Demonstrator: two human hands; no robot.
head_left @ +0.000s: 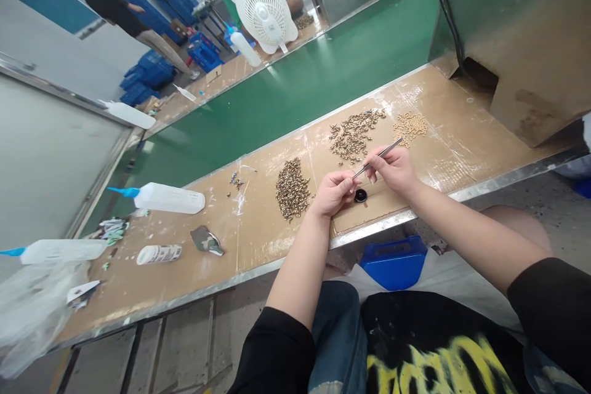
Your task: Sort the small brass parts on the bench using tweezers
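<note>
My right hand [391, 167] is closed around a pair of thin metal tweezers [390, 148], whose tip points down to my left hand. My left hand [336, 191] is pinched at that tip; whatever sits between its fingers is too small to make out. Just below the hands, a round black dish [361, 196] rests on the cardboard. A loose pile of small brass-coloured parts [353, 135] lies beyond my hands, and a denser pile of similar parts [292, 189] is to their left. Small pale yellow pieces [410, 127] are spread beyond my right hand.
White squeeze bottles with blue tips [170, 197] lie at the left, near a cup [159, 254] on its side and a plastic bag [37, 301]. A green belt [277, 108] runs behind the bench. Across it are a white fan [265, 12] and people.
</note>
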